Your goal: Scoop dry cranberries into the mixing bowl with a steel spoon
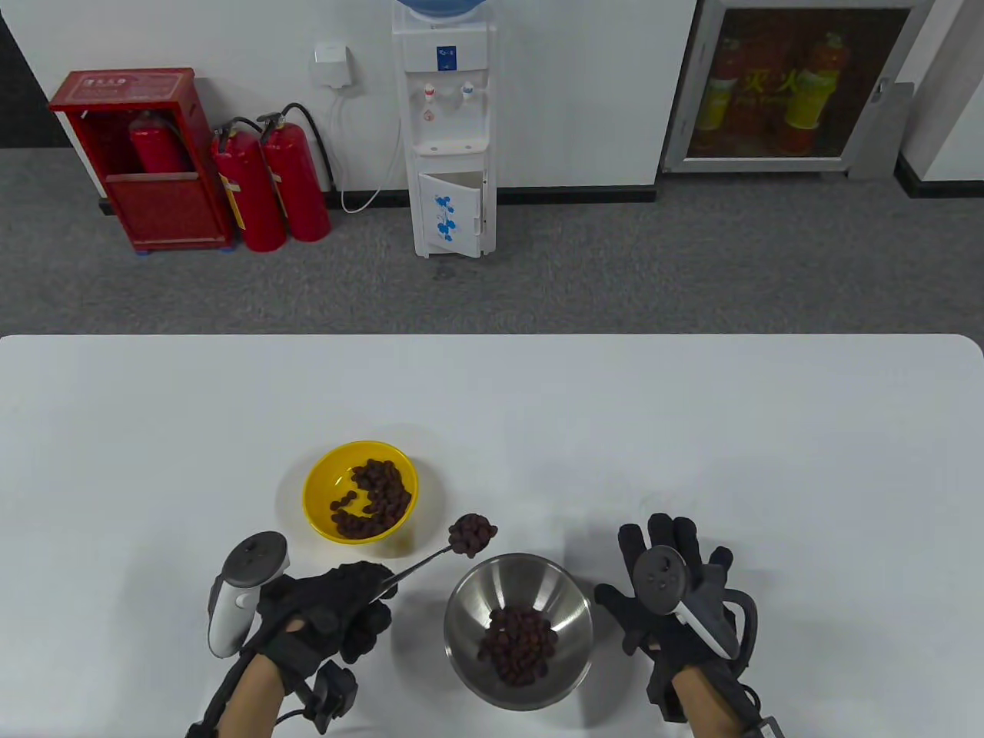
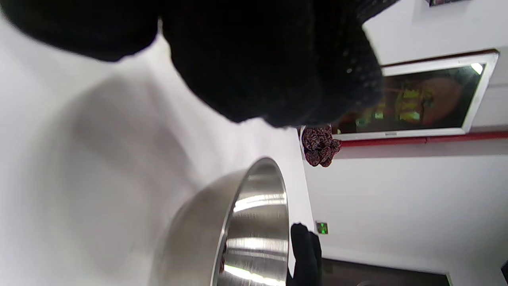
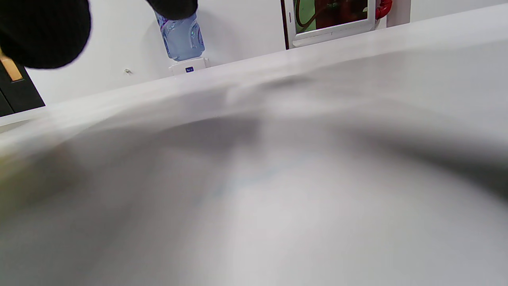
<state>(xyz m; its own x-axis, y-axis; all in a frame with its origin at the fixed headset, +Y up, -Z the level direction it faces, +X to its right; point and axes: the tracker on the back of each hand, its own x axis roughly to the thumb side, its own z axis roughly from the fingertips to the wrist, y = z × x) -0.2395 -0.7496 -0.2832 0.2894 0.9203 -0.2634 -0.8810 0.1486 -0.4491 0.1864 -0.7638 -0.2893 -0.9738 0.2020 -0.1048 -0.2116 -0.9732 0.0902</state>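
The left hand (image 1: 330, 607) grips the thin handle of the steel spoon (image 1: 430, 557), its gloved fingers curled around the near end, and holds it up off the white tabletop (image 1: 692, 430). The spoon's bowl carries a heaped mound of dry cranberries (image 1: 472, 533), and that load hangs just beyond the far rim of the steel mixing bowl (image 1: 520, 629), between it and the yellow bowl (image 1: 360, 492). In the left wrist view the same heap (image 2: 320, 145) shows past the black glove, above the mixing bowl's shiny rim (image 2: 254, 222).

The mixing bowl stands near the front edge of the tabletop, between the two hands, with a dark pile of cranberries lying in its bottom. The yellow bowl stands farther back and to the left, apart from the steel one, and has cranberries spread mostly over its right side.

The right hand (image 1: 676, 592) lies flat on the tabletop just to the right of the mixing bowl, fingers spread apart and holding nothing; whether its thumb touches the bowl's wall is unclear. The right wrist view is mostly a blur of tabletop.

Behind the table stand a water dispenser (image 1: 451, 131), two red fire extinguishers (image 1: 270, 181) and a red extinguisher cabinet (image 1: 142, 157).
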